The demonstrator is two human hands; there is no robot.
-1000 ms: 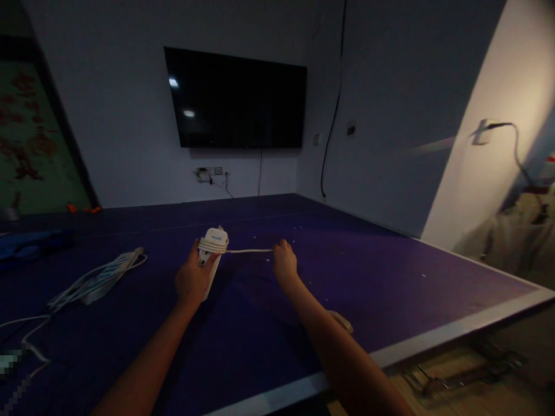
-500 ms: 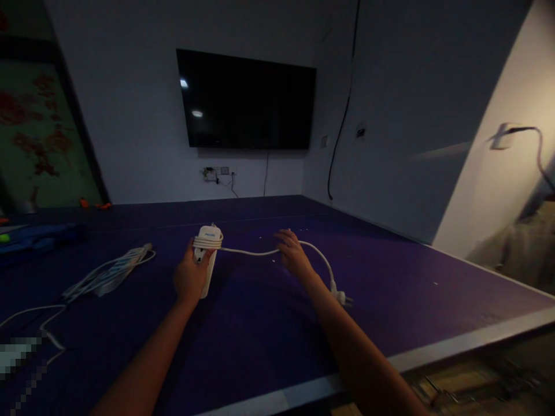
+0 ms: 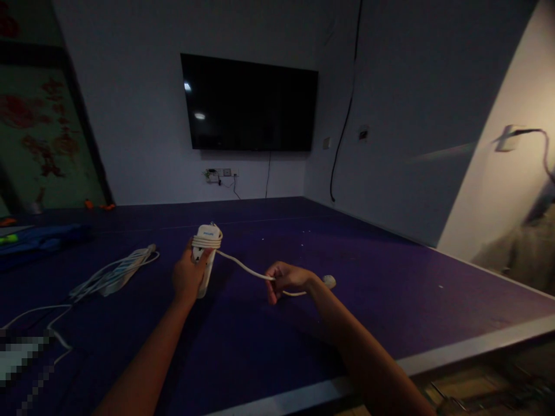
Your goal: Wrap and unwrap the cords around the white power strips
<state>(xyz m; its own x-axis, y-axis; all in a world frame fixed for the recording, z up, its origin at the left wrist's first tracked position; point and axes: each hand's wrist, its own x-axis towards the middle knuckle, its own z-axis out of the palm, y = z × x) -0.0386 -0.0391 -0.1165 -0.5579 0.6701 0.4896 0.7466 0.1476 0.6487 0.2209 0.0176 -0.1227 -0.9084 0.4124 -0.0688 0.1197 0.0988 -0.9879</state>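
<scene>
My left hand (image 3: 189, 276) is closed around a white power strip (image 3: 208, 234), which it holds upright above the purple table. Several turns of white cord (image 3: 243, 266) are wound round the strip's upper part, and my thumb lies near the lowest turn. From there the free cord slopes down to the right into my right hand (image 3: 284, 278), whose fingers are closed on it. Past that hand the cord runs on to its plug (image 3: 329, 281), partly hidden behind my right wrist.
On the table (image 3: 243, 358) at left lies a second power strip (image 3: 121, 271) with its cord looped over it. Blue cloth (image 3: 47, 240) is bunched at the far left. A television (image 3: 251, 104) hangs on the wall. The table's pale edge (image 3: 477, 344) crosses the front right.
My right hand has moved down toward me, drawing the cord into a downward slope. The plug has swung up and left, behind my wrist. My left hand holds the power strip nearly still.
</scene>
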